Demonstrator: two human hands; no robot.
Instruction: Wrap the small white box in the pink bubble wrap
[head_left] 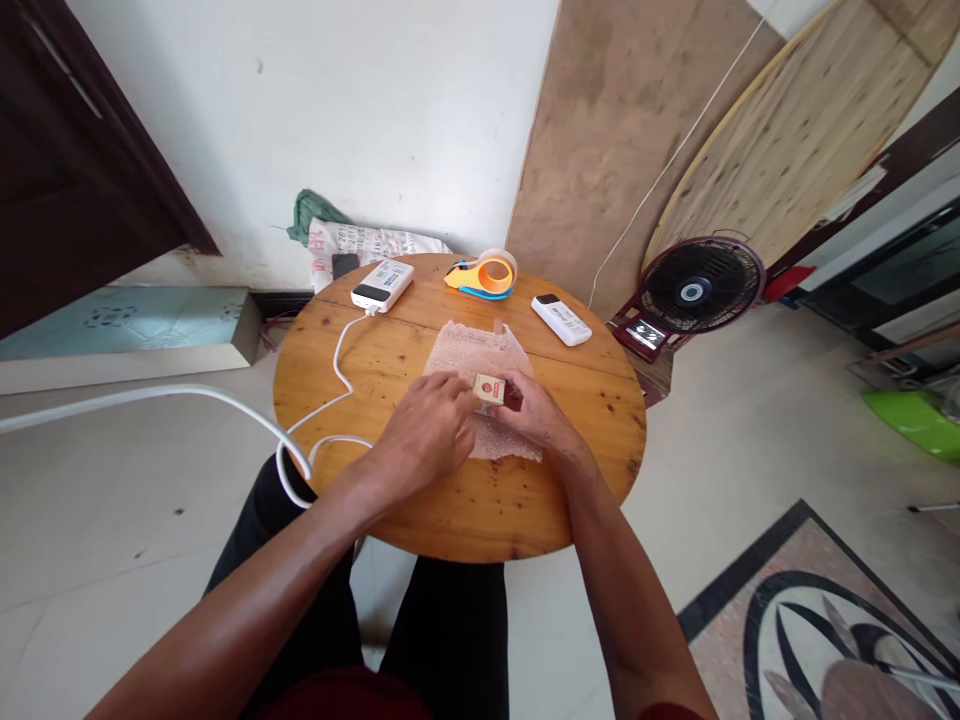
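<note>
A small cream box (489, 389) with red print is held above the bubble wrap by my right hand (536, 410). The thumb and fingers of that hand close on the box from its right side. My left hand (435, 420) is at the box's left edge with bent fingers, slightly blurred; whether they grip it I cannot tell. Under both hands a sheet of pinkish bubble wrap (480, 348) lies spread on the round wooden table (322, 375). My hands cover part of the sheet's middle.
Toward the table's far side are a white power bank (384, 284) with a white cable (341, 368), an orange tape dispenser (484, 276) and another white power bank (561, 320). A black fan (694, 288) stands beyond the right edge. A thick white cable (180, 392) loops at left.
</note>
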